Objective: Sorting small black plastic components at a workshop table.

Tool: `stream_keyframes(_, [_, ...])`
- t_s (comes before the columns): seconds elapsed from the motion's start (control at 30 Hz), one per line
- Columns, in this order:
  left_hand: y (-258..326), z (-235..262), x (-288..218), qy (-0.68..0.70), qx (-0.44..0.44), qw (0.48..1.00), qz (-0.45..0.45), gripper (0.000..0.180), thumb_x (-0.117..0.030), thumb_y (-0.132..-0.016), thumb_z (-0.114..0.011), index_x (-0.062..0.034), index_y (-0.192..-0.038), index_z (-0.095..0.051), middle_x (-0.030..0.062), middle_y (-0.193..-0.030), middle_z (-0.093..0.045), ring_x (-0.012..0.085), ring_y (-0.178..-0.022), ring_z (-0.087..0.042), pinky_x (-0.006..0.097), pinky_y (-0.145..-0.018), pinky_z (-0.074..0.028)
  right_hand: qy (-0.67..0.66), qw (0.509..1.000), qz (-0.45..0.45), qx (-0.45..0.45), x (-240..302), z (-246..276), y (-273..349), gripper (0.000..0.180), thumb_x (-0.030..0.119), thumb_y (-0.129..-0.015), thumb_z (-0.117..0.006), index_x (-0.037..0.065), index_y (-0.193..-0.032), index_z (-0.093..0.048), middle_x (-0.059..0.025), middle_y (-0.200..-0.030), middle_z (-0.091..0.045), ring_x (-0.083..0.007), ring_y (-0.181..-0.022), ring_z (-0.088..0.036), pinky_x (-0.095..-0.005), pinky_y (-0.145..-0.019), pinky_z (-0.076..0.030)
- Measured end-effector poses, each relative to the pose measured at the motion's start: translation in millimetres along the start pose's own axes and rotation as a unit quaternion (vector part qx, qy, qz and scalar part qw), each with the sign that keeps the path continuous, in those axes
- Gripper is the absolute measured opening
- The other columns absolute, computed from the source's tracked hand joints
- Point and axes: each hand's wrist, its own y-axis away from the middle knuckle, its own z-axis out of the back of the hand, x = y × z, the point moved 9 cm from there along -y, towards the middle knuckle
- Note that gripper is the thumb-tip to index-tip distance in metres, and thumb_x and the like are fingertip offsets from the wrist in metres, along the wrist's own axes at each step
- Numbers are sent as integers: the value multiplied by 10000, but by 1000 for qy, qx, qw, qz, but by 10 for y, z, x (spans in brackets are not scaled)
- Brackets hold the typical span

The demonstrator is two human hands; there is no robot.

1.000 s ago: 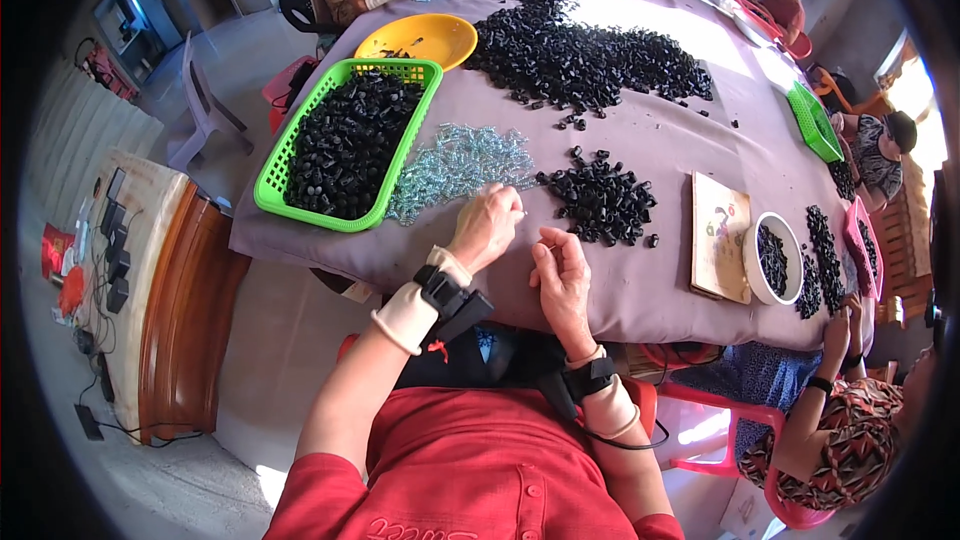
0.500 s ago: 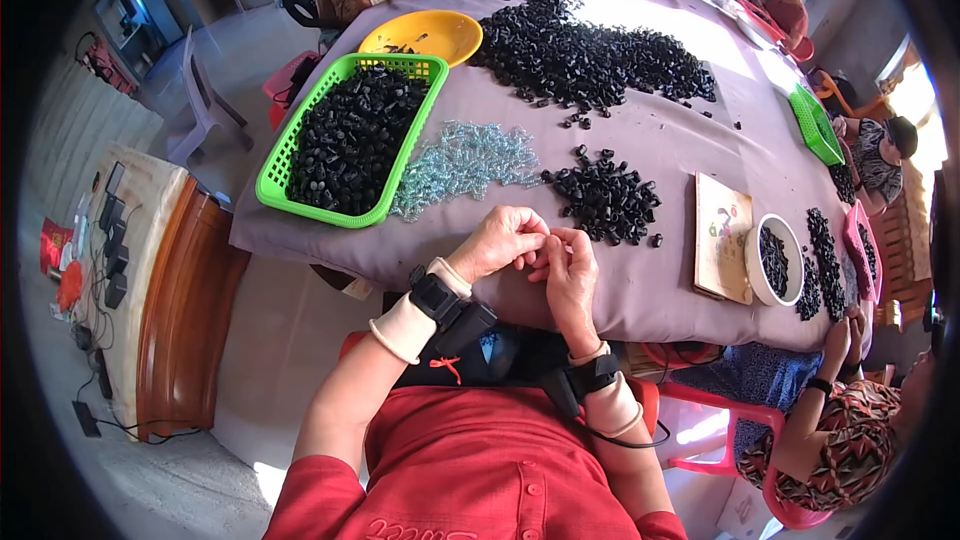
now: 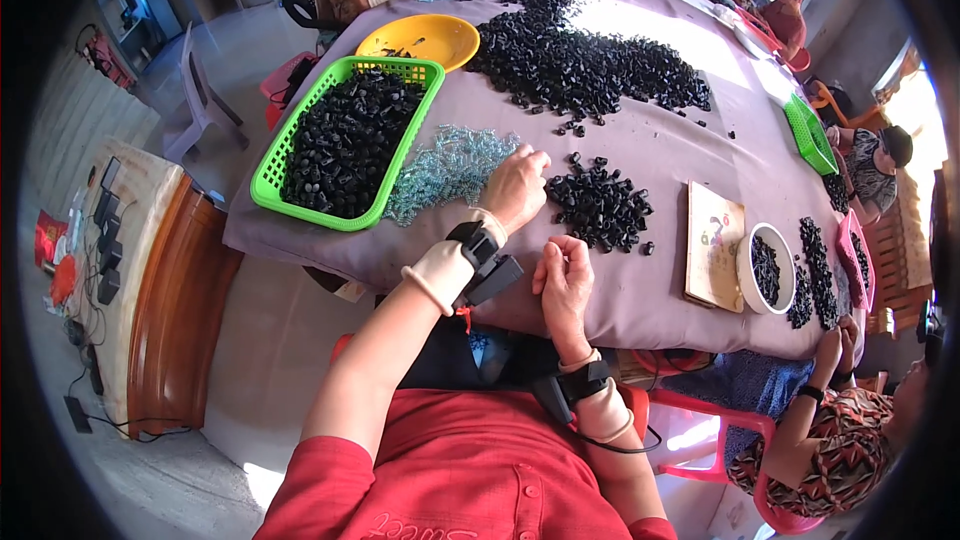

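My left hand [image 3: 518, 187] reaches forward between a heap of clear bluish spring-like pieces [image 3: 455, 168] and a small pile of black caps [image 3: 600, 205]. Its fingers are bent together, and whatever they may hold is hidden. Nearer the table's front edge rests my right hand [image 3: 566, 280], curled closed with thumb against fingers; its contents, if any, do not show. Beside the clear pieces, a green plastic basket [image 3: 268, 185] is filled with black caps [image 3: 350, 145].
Behind the basket sits a yellow plate [image 3: 455, 37]; a large black heap [image 3: 590, 60] spreads farther back. To the right lie a booklet [image 3: 714, 240] and a white bowl [image 3: 784, 292] of black pieces. Other people, one person [image 3: 845, 430] at right, sit around the cloth-covered table [image 3: 640, 305].
My hands, together half a second ago, have parted. The left has moved forward toward the piles; the right has stayed near the edge with its fingers curled in.
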Motion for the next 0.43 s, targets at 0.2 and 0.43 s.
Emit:
stream_keyframes(0.2, [10, -266, 17, -66, 109, 990, -57, 162, 12, -685, -566, -7, -843, -600, 131, -850, -605, 304, -845, -556, 398, -866, -397, 12, 1000, -15, 9, -11, -15, 6, 117, 142, -921, -497, 30, -889, -507, 12, -549, -462, -41, -432, -404, -181, -398, -330])
stream_keyframes(0.43, [341, 3, -64, 71, 66, 994, 47, 306, -33, -735, -604, -83, -1036, -582, 135, -976, -581, 271, -950, -551, 379, -917, -387, -56, 998, -30, 20, -55, -19, 7, 154, 183, -931, -490, 59, -841, -488, 20, -504, -438, -31, -388, -359, -178, -351, -278])
